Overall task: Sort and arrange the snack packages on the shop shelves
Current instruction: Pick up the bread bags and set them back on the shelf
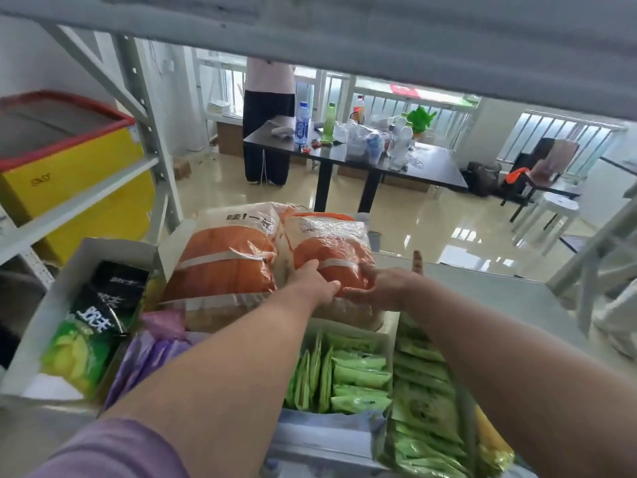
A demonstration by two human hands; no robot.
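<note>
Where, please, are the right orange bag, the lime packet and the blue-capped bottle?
Right orange bag (pixel 332 251): head view, clear front above the hands.
Lime packet (pixel 77 353): head view, green lower front.
Blue-capped bottle (pixel 302 124): head view, label at mid-body.
</note>
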